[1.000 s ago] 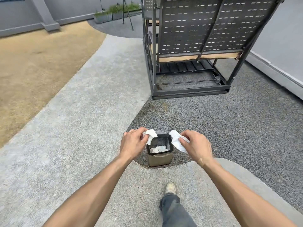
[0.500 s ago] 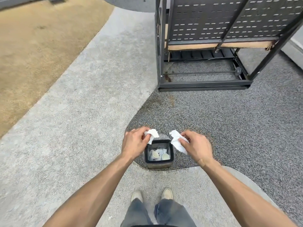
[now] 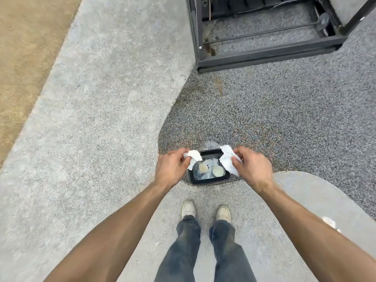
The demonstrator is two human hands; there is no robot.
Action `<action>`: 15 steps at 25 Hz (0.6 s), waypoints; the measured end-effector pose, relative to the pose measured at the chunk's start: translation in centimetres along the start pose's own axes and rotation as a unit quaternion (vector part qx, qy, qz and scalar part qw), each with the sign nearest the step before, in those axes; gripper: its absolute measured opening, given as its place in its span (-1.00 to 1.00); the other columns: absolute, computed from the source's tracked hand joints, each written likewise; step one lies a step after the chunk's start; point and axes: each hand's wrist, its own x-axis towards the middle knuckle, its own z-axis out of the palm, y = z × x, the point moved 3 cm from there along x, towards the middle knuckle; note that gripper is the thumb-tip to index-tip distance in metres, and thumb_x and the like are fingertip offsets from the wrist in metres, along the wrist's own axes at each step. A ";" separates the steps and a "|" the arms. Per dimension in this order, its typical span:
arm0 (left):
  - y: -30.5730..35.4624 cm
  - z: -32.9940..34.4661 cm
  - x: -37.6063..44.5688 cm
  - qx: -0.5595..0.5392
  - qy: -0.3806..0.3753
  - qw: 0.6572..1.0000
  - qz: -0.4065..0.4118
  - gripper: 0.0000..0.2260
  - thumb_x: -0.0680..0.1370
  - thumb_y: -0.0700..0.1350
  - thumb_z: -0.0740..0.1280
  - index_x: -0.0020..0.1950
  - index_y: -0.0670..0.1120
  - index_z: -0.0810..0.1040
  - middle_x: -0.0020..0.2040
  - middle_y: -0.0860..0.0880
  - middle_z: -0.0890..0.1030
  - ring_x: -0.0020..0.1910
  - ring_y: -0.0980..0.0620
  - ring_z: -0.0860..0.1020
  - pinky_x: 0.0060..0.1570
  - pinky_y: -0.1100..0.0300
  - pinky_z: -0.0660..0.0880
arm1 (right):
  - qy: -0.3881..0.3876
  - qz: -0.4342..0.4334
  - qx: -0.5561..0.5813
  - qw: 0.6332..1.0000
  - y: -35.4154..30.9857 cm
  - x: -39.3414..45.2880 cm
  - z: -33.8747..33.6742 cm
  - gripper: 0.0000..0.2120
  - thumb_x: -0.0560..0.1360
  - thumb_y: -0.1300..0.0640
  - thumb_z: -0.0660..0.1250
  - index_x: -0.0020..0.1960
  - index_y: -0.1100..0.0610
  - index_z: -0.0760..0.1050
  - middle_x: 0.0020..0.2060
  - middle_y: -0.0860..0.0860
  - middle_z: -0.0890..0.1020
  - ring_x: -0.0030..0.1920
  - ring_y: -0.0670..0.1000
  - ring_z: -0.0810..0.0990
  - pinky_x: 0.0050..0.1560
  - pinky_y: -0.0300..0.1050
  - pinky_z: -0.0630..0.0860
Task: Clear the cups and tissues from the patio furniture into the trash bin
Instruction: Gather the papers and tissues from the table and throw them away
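A small dark trash bin point(image 3: 207, 181) stands on the ground just ahead of my feet. Two paper cups point(image 3: 203, 167) point(image 3: 218, 170) lie inside it on pale crumpled tissue. My left hand point(image 3: 173, 166) holds a crumpled white tissue point(image 3: 193, 156) over the bin's left rim. My right hand point(image 3: 251, 165) grips a larger white tissue point(image 3: 226, 160) above the bin's right rim. Both hands hover at the opening, one on each side.
The black metal frame of a patio swing seat point(image 3: 260, 55) stands ahead on the dark gravel paving. Light concrete paving point(image 3: 97, 119) runs to the left, with dry brown ground point(image 3: 24, 47) beyond it. My shoes point(image 3: 188, 208) stand on a pale curved slab.
The view has tilted down and I have stepped closer, so the bin's inside with its cups shows. Both hands keep their tissues and sit tighter over the bin's rim.
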 end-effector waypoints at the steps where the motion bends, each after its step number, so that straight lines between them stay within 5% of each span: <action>1: -1.0 1.3 0.8 0.003 -0.010 1.000 -0.009 -0.75 0.59 0.04 0.29 0.24 0.04 0.55 -0.23 0.13 0.53 -0.44 0.29 0.46 -0.35 0.29 0.46 | -0.014 0.012 -0.003 1.000 0.7 0.6 1.6 -0.79 0.55 -0.07 0.25 0.17 -0.07 0.46 -0.13 -0.04 0.67 -0.28 -0.03 0.58 -0.23 -0.16 0.50; 10: -11.0 20.8 7.7 0.083 -0.125 0.982 -0.116 -0.75 0.58 0.07 0.24 0.23 0.05 0.50 -0.14 -0.04 0.68 -0.22 -0.07 0.57 0.02 0.01 0.48 | -0.097 0.047 -0.078 0.991 8.6 7.4 20.2 -0.77 0.54 -0.03 0.26 0.18 -0.06 0.48 -0.35 -0.04 0.55 -0.39 0.00 0.46 -0.38 -0.23 0.28; 15: -14.7 31.2 11.2 0.115 -0.159 0.970 -0.140 -0.72 0.59 0.06 0.25 0.28 0.05 0.49 -0.17 -0.05 0.64 -0.26 -0.08 0.53 -0.33 0.13 0.42 | -0.130 0.053 -0.104 0.985 12.5 11.5 30.3 -0.82 0.54 -0.02 0.24 0.13 -0.08 0.46 -0.46 -0.11 0.44 -0.41 0.01 0.50 -0.40 -0.24 0.26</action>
